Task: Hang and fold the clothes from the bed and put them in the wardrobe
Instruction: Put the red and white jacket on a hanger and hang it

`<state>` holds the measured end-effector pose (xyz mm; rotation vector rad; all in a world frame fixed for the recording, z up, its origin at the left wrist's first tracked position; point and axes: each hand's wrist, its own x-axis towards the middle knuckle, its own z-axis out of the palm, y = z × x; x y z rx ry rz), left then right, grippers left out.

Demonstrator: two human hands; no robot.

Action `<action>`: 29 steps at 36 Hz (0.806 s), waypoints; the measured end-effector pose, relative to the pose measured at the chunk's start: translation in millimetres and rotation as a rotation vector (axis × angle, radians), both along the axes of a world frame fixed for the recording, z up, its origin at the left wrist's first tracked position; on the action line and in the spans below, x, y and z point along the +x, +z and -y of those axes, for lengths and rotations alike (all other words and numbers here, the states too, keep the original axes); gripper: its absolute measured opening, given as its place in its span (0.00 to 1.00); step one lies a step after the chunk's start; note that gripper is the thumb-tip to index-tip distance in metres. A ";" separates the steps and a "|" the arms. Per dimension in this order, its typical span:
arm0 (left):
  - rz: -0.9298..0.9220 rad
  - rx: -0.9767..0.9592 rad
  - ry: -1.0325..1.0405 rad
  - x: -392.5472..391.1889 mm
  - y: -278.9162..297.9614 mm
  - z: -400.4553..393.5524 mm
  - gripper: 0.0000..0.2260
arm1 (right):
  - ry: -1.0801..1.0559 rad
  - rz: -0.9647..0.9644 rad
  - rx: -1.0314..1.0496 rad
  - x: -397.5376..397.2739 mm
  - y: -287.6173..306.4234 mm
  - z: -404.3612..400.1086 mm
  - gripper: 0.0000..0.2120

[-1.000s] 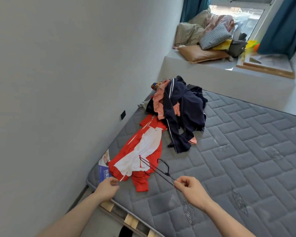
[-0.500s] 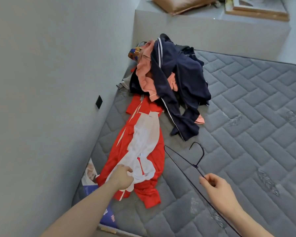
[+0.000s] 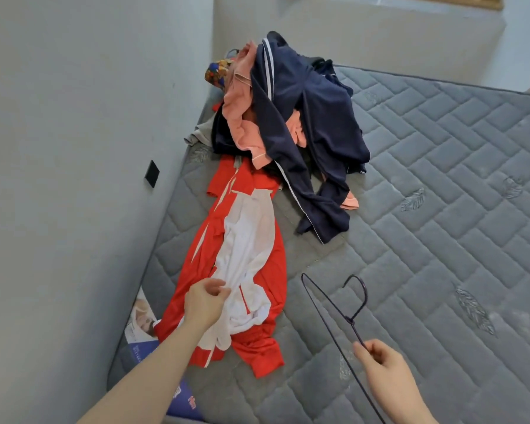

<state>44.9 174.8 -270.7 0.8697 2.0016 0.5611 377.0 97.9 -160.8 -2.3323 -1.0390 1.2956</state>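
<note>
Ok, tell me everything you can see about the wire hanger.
The wire hanger is thin, dark, metal-looking wire with a curved hook at the top and a twisted neck below it. The right hand pinches it just under the neck and holds it tilted above the grey quilted mattress. One shoulder points toward the clothes; the other runs out of frame. No garment hangs on it.

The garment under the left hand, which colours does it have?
The garment is red with a white panel down its middle, seen clearly in the head view.
</note>
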 end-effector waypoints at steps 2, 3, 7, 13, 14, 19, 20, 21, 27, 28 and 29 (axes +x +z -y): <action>0.086 0.007 0.026 -4.9 23.2 1.1 0.07 | -0.028 0.010 0.001 -1.2 15.3 4.6 0.12; 0.110 -0.003 0.014 -6.9 34.2 2.3 0.07 | -0.037 0.005 0.003 -1.9 24.2 6.8 0.12; 0.156 -0.118 -0.091 -12.6 58.9 11.3 0.06 | -0.013 -0.011 0.004 -5.0 53.9 14.7 0.13; 0.246 -0.336 -0.284 8.3 43.4 6.9 0.15 | 0.000 -0.029 0.030 -11.5 58.2 17.6 0.15; 0.224 -0.367 -0.301 13.6 38.0 5.8 0.17 | -0.002 -0.029 0.035 -12.9 54.1 18.0 0.16; 0.025 -0.405 -0.298 32.8 5.1 4.3 0.30 | -0.043 -0.049 0.041 -18.0 27.1 26.4 0.16; 0.014 -0.372 -0.259 33.8 0.4 4.3 0.28 | -0.053 -0.054 0.037 -18.5 23.3 29.0 0.16; 0.009 -0.326 -0.200 32.8 -1.4 5.7 0.23 | -0.059 -0.060 0.038 -18.9 20.9 31.1 0.16; 0.156 -0.036 0.316 4.0 39.3 14.0 0.10 | -0.083 -0.108 0.045 -18.9 43.3 46.6 0.17; 0.222 -0.060 0.374 -1.2 51.4 14.9 0.13 | -0.083 -0.112 0.047 -18.6 51.1 48.5 0.17; 0.280 -0.071 0.410 -5.9 65.1 16.7 0.17 | -0.081 -0.115 0.050 -18.0 58.8 50.6 0.18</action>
